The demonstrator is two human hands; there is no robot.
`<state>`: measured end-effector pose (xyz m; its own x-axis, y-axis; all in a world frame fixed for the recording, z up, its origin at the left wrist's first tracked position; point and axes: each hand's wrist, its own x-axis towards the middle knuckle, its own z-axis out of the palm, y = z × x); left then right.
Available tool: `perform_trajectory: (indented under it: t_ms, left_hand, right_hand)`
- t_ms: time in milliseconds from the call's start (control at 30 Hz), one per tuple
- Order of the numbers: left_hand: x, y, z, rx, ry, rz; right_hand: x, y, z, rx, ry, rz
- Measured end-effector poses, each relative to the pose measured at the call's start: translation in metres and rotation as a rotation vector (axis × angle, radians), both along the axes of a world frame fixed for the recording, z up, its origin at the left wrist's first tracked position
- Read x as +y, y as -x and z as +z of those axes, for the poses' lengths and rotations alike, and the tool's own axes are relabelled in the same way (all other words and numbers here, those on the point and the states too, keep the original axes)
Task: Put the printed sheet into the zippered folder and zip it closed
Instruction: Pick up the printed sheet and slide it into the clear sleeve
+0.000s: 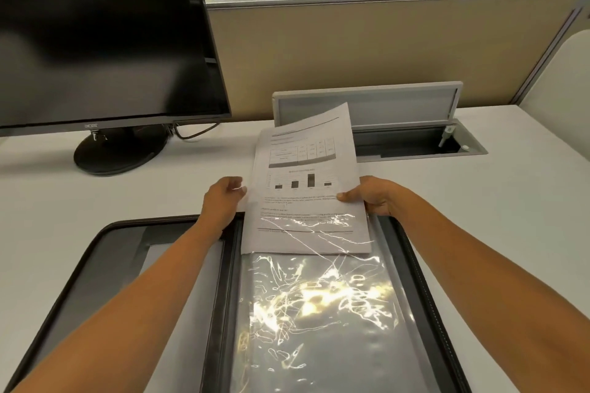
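Right hand (370,198), thumb on printed sheet (306,182)

The white desk (479,201) carries a dark monitor (95,35) on a round base (118,155) at the far left, a cable (195,135) behind it. An open folder (118,252) lies flat at the near edge. Far right, a sunken hatch (415,142) has its lid (367,102) raised.

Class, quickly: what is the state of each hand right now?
Left hand: fingers curled at the printed sheet's left edge; what it grips cannot be told.
Right hand: pinching the sheet's right edge.
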<state>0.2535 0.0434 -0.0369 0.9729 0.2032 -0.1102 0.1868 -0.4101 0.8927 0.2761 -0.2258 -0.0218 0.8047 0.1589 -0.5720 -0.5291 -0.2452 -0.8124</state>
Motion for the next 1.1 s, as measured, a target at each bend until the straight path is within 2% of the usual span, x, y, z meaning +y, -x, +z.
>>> perform_trajectory:
  t_ms: [67, 233, 367, 433, 500, 600, 767, 933, 1033, 1100]
  left_hand:
    - [-0.004, -0.005, -0.001, 0.103, 0.115, 0.025]
    - [-0.008, -0.012, 0.000, 0.193, 0.140, 0.075]
    - [-0.006, -0.013, 0.010, 0.271, 0.151, -0.028]
    - [-0.001, -0.013, 0.015, 0.317, 0.101, -0.093]
    - [0.006, -0.013, 0.019, 0.386, -0.012, -0.162]
    - [0.010, -0.015, 0.023, 0.461, -0.050, -0.181]
    - [0.010, -0.020, 0.014, 0.351, 0.218, 0.013]
    - [0.005, -0.024, 0.007, 0.295, 0.294, 0.113]
    - [0.001, -0.025, 0.006, 0.273, 0.249, 0.113]
    - [-0.001, -0.025, 0.007, 0.262, 0.214, 0.090]
  right_hand:
    - [-0.003, -0.001, 0.000, -0.005, -0.005, 0.047]
    - [-0.005, -0.004, 0.007, -0.034, -0.011, 0.084]
    - [-0.001, -0.008, 0.008, -0.079, -0.172, -0.083]
    - [0.003, -0.012, 0.006, -0.109, -0.206, -0.182]
    - [0.008, -0.015, 0.004, -0.133, -0.132, -0.241]
    - [0.011, -0.018, 0.000, -0.140, -0.037, -0.200]
    - [0.001, -0.017, -0.002, -0.037, -0.029, -0.058]
    - [-0.017, -0.007, 0.000, 0.060, -0.047, 0.148]
    - [-0.019, -0.008, -0.003, 0.051, -0.049, 0.111]
    - [-0.012, -0.011, -0.007, -0.025, -0.018, -0.024]
